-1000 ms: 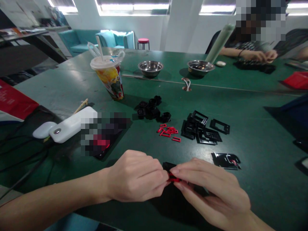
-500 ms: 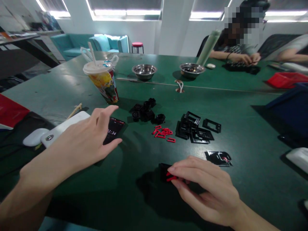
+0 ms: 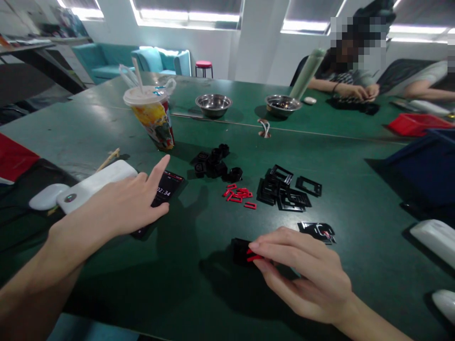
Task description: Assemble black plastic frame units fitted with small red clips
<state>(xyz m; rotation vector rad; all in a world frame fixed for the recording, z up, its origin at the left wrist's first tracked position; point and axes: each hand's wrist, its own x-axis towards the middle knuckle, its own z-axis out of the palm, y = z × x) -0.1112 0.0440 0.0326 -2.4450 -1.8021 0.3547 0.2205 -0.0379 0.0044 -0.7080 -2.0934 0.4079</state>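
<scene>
My left hand [image 3: 126, 206] is over a black phone [image 3: 169, 189] whose lit screen reads 02:34. Its forefinger and thumb are stretched apart and nothing is in it; whether it touches the phone I cannot tell. Low in the view, my right hand [image 3: 302, 274] pinches a small black plastic part with a red frame [image 3: 241, 251] between thumb and fingertips. The fingers hide much of that part. Beyond it lie a scatter of small red plastic frames [image 3: 236, 193], a pile of flat black frames [image 3: 284, 189] and a cluster of chunky black pieces [image 3: 213, 162].
A flat black piece [image 3: 318, 231] lies by my right hand. A drink cup [image 3: 151, 118] and two metal bowls [image 3: 213, 105] stand farther back. At left are a white phone-like slab [image 3: 95, 182] and a mouse [image 3: 48, 196]. A blue bin [image 3: 423, 163] is at right; people sit opposite.
My left forefinger has straightened, and the thumb has shifted slightly left over the phone. My right hand keeps its pinch on the black part. The whole view has shifted a little.
</scene>
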